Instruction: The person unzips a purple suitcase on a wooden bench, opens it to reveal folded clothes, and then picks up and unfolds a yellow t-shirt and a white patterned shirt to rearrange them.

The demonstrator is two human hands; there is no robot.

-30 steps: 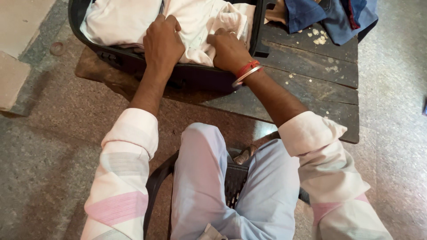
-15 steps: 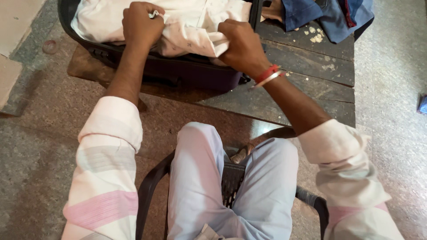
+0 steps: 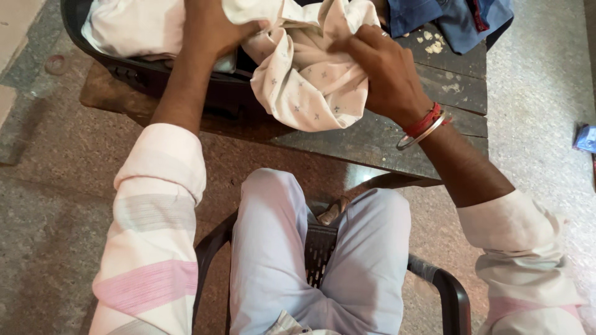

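Note:
A cream shirt with small printed motifs (image 3: 307, 84) hangs lifted over the near edge of an open dark suitcase (image 3: 124, 68). My left hand (image 3: 214, 28) grips its upper edge at the top of the view. My right hand (image 3: 382, 68), with a red and a metal bangle on the wrist, holds the shirt's right side. More pale folded clothing (image 3: 130, 28) lies inside the suitcase to the left.
The suitcase rests on a low dark wooden table (image 3: 434, 133) with crumbs on it. Blue garments (image 3: 447, 18) lie at the table's far right corner. I sit on a dark plastic chair (image 3: 323, 248) on a speckled stone floor.
Both hands have lifted the printed shirt up out of the suitcase and drawn it toward me; it now hangs over the case's near rim. My right hand has moved right.

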